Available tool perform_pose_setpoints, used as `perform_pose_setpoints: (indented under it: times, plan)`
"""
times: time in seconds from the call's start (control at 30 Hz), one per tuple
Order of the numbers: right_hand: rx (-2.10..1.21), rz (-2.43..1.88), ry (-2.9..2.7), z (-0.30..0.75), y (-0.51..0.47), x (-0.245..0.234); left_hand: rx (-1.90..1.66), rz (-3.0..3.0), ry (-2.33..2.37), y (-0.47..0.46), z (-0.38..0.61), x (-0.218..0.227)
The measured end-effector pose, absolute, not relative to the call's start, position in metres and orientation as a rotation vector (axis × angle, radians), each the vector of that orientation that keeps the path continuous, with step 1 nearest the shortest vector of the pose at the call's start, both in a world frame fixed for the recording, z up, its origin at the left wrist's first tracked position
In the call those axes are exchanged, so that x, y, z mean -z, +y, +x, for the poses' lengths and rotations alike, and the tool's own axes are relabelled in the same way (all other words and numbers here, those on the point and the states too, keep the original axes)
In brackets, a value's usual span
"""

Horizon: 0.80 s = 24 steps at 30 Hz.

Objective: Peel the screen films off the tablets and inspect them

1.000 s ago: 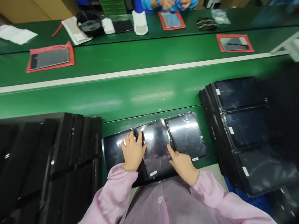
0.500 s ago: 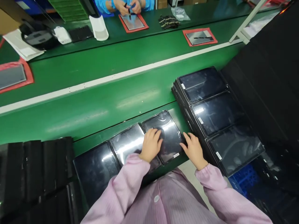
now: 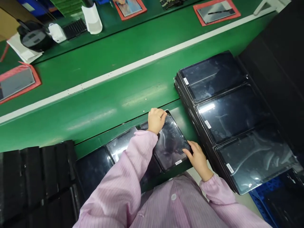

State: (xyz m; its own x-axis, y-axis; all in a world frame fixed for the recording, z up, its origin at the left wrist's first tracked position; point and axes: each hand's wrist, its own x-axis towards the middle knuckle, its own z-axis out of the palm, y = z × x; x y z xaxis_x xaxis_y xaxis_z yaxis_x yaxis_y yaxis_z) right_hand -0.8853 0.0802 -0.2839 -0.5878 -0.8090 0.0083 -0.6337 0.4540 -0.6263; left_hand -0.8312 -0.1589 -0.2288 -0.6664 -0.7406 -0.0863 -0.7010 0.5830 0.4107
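Observation:
Three glossy black tablet screens lie in a row on the green bench in front of me. My left hand [image 3: 157,121] is closed at the far edge of the rightmost tablet screen [image 3: 171,142], its fingers bent over the corner and hiding part of that edge. On the same screen, my right hand [image 3: 198,158] grips the right side, thumb on top and fingers along the edge. A small white label [image 3: 178,162] marks its near end. The middle tablet screen [image 3: 123,142] is partly covered by my left sleeve, and the left tablet screen [image 3: 93,171] lies beside it.
Stacked black trays [image 3: 190,109] holding labelled screens stand at the right, above a blue crate [image 3: 262,198]. Black trays [image 3: 35,177] fill the lower left. Beyond the white strip [image 3: 133,67] are red pads with panels [image 3: 216,12] and a white holder [image 3: 92,20].
My left hand has moved from the screen's middle up to its far edge. My right hand has closed onto the right edge. The view has shifted slightly.

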Motion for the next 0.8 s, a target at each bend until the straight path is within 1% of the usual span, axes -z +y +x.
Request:
perform_pose_setpoints:
  times: [0.07,0.13,0.17,0.27,0.37,0.53,0.7,0.8]
  plan:
    - [0.896,-1.243,2.408,-0.887,0.079,0.283,0.624,1.027,-2.741,-0.137,-0.807,0.217]
    - [0.957,-1.298,2.415,-0.888,0.078,0.280,0.558,0.594,-2.737,-0.107,-0.770,0.201]
    - [0.989,-1.354,2.422,-0.888,0.077,0.278,0.544,0.502,-2.736,-0.090,-0.749,0.193]
    - [1.073,-1.590,2.420,-0.888,0.077,0.273,0.694,0.580,-2.723,-0.043,-0.692,0.170]
    - [1.143,-1.749,2.355,-0.889,0.081,0.271,0.799,0.732,-2.651,-0.010,-0.663,0.158]
    - [1.285,-1.643,2.237,-0.895,0.085,0.270,0.761,0.870,-2.555,0.002,-0.650,0.161]
    - [1.175,-1.749,2.225,-0.899,0.082,0.267,0.777,0.904,-2.560,0.011,-0.635,0.175]
    - [1.158,-1.754,2.273,-0.898,0.082,0.267,0.662,0.872,-2.682,0.012,-0.639,0.188]
